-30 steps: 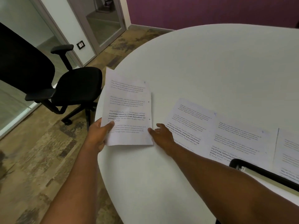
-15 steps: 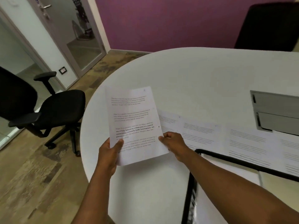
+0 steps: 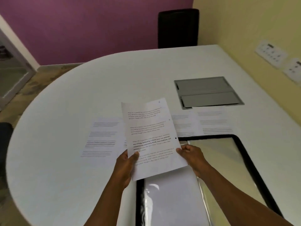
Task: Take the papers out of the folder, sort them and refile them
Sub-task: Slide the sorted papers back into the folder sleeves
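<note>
Head view: a person's two bare hands hold one printed sheet above a white round-ended table (image 3: pixel 65 160).
Left hand (image 3: pixel 126 162): grips the held sheet (image 3: pixel 151 136) at its 7 o'clock corner, thumb lying on the printed face, fingers curled behind.
Right hand (image 3: pixel 191 154): pinches the same sheet at its 4 o'clock edge, fingers bunched against the paper.
Held sheet: tilted slightly, top leaning toward 1 o'clock; four blocks of text, the third partly bold; a small mark near its top right corner, too blurred to read.
Folder (image 3: pixel 179 201): open black-edged display folder with clear glossy sleeves, at 5 o'clock from the sheet, under the forearms; the sheet's lower edge overlaps its top left corner.
Loose papers: one page (image 3: pixel 102 139) lies flat at 9 o'clock of the held sheet; further pages (image 3: pixel 211 123) lie at 3 o'clock, just beyond the folder's far edge.
Grey panel (image 3: pixel 206 92): set flush in the table at 1 o'clock, just beyond the right-side pages.
Surroundings: black chair (image 3: pixel 178 28) at 12 o'clock against a purple wall; wall sockets (image 3: pixel 270 53) at 2 o'clock on a yellow wall.
</note>
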The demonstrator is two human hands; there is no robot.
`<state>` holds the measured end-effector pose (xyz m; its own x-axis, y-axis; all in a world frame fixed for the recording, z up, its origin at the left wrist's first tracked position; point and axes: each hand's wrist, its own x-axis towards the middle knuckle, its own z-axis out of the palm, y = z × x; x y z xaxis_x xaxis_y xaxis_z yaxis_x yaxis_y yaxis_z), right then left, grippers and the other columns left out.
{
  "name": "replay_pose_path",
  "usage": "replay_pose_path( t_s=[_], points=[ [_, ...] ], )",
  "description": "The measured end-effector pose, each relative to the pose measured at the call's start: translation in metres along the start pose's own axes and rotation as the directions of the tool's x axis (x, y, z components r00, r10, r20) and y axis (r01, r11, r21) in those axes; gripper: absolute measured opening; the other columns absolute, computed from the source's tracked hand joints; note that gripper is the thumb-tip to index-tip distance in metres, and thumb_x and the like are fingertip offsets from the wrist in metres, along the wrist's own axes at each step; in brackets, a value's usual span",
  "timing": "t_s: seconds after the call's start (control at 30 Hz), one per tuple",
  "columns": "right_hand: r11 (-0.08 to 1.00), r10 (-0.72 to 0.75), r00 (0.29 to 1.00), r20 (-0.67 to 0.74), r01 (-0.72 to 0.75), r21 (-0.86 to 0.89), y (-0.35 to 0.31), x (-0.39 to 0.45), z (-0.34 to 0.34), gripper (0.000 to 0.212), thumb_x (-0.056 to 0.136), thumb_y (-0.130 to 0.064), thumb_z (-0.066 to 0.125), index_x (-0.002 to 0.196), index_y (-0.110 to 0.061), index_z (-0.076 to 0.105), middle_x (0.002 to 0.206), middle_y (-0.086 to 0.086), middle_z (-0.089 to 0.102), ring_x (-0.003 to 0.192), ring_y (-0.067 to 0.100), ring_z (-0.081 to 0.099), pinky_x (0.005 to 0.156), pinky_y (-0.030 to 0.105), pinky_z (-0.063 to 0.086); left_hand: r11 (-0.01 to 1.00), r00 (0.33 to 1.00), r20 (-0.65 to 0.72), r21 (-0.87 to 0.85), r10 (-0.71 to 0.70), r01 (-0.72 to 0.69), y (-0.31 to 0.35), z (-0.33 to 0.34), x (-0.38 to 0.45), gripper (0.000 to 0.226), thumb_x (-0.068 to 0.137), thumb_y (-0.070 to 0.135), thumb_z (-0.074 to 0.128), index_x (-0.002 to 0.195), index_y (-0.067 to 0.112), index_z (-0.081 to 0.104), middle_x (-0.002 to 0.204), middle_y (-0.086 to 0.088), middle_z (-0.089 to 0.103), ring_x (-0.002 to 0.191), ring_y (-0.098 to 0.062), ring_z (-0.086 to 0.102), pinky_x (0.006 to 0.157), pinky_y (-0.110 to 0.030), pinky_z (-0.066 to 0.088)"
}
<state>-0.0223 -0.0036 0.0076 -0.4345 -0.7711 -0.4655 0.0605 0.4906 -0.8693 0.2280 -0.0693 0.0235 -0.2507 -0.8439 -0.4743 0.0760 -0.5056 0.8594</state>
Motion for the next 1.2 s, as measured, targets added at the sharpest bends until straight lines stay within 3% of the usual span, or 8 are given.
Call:
replay_pose_path(
  t_s=[0.17, 0.53, 0.7, 0.87, 0.97, 1.03, 1.1, 1.2],
  points=[
    [0.995, 0.03, 0.997, -0.077, -0.023, 0.096, 0.023, -0.016, -0.069, 0.006, 0.087, -0.013, 0.071, 0.088, -0.007, 0.071, 0.088, 0.007, 0.076, 0.08, 0.021, 0.07, 0.073, 0.033, 0.056, 0.996, 0.993, 0.085, 0.034, -0.082, 0.08, -0.017, 0.063, 0.001, 0.031, 0.093, 0.007, 0.06, 0.123, 0.017, 0.061, 0.113, -0.006, 0.071, 0.105, -0.027, 0.068, 0.098, -0.048, 0.05],
    [0.982, 0.13, 0.988, -0.077, -0.118, 0.146, 0.071, -0.022, -0.179, 0.006, 0.087, -0.016, 0.071, 0.089, -0.01, 0.072, 0.086, 0.004, 0.076, 0.086, 0.023, 0.072, 0.08, 0.036, 0.057, 0.975, 0.977, 0.087, 0.126, -0.197, 0.185, -0.06, 0.167, -0.011, 0.026, 0.093, 0.008, 0.061, 0.119, 0.013, 0.062, 0.107, -0.01, 0.073, 0.096, -0.03, 0.071, 0.09, -0.05, 0.054],
    [0.976, 0.157, 0.986, -0.054, -0.147, 0.159, 0.084, -0.021, -0.211, 0.007, 0.09, -0.014, 0.068, 0.088, -0.008, 0.071, 0.086, 0.007, 0.076, 0.078, 0.019, 0.071, 0.065, 0.025, 0.054, 0.955, 0.966, 0.061, 0.178, -0.25, 0.236, -0.074, 0.2, -0.013, 0.023, 0.093, 0.01, 0.062, 0.116, 0.015, 0.063, 0.103, -0.009, 0.074, 0.093, -0.03, 0.071, 0.085, -0.05, 0.056],
    [0.946, 0.172, 0.985, -0.001, -0.165, 0.28, 0.083, 0.0, -0.241, 0.024, 0.085, -0.023, 0.073, 0.105, -0.009, 0.069, 0.097, 0.011, 0.075, 0.093, 0.03, 0.071, 0.089, 0.046, 0.055, 0.933, 0.941, 0.107, 0.208, -0.322, 0.295, -0.085, 0.23, -0.013, 0.024, 0.093, 0.007, 0.06, 0.116, 0.014, 0.063, 0.105, -0.011, 0.073, 0.097, -0.032, 0.07, 0.091, -0.054, 0.053],
    [0.932, 0.168, 0.986, 0.012, -0.163, 0.322, 0.07, 0.018, -0.257, 0.028, 0.086, -0.025, 0.073, 0.111, -0.012, 0.068, 0.101, 0.01, 0.074, 0.095, 0.029, 0.071, 0.091, 0.048, 0.054, 0.916, 0.913, 0.178, 0.245, -0.366, 0.319, -0.088, 0.247, -0.012, 0.025, 0.093, 0.006, 0.06, 0.116, 0.014, 0.064, 0.107, -0.012, 0.072, 0.099, -0.033, 0.069, 0.092, -0.054, 0.052],
    [0.945, 0.167, 0.985, -0.04, -0.148, 0.29, 0.06, 0.03, -0.266, 0.021, 0.087, -0.022, 0.072, 0.106, -0.015, 0.069, 0.101, 0.008, 0.074, 0.092, 0.028, 0.071, 0.085, 0.044, 0.057, 0.909, 0.906, 0.2, 0.277, -0.373, 0.312, -0.092, 0.257, -0.009, 0.024, 0.092, 0.007, 0.061, 0.115, 0.014, 0.065, 0.108, -0.011, 0.072, 0.099, -0.032, 0.069, 0.092, -0.053, 0.053],
    [0.965, 0.147, 0.981, -0.125, -0.115, 0.237, 0.051, 0.041, -0.274, 0.015, 0.089, -0.021, 0.07, 0.103, -0.016, 0.068, 0.096, 0.005, 0.072, 0.08, 0.019, 0.07, 0.064, 0.027, 0.059, 0.906, 0.935, 0.163, 0.345, -0.316, 0.246, -0.094, 0.265, -0.002, 0.02, 0.093, 0.016, 0.063, 0.112, 0.015, 0.066, 0.109, -0.007, 0.072, 0.098, -0.027, 0.07, 0.091, -0.048, 0.054],
    [0.976, 0.112, 0.966, -0.235, -0.062, 0.21, 0.038, 0.057, -0.291, 0.021, 0.089, -0.023, 0.07, 0.108, -0.013, 0.067, 0.088, 0.002, 0.07, 0.069, 0.014, 0.065, 0.049, 0.017, 0.051, 0.77, 0.992, 0.037, 0.634, -0.122, 0.071, -0.098, 0.271, 0.019, 0.027, 0.092, 0.033, 0.063, 0.116, 0.02, 0.063, 0.118, 0.002, 0.067, 0.105, -0.018, 0.064, 0.095, -0.041, 0.052]
  ],
)
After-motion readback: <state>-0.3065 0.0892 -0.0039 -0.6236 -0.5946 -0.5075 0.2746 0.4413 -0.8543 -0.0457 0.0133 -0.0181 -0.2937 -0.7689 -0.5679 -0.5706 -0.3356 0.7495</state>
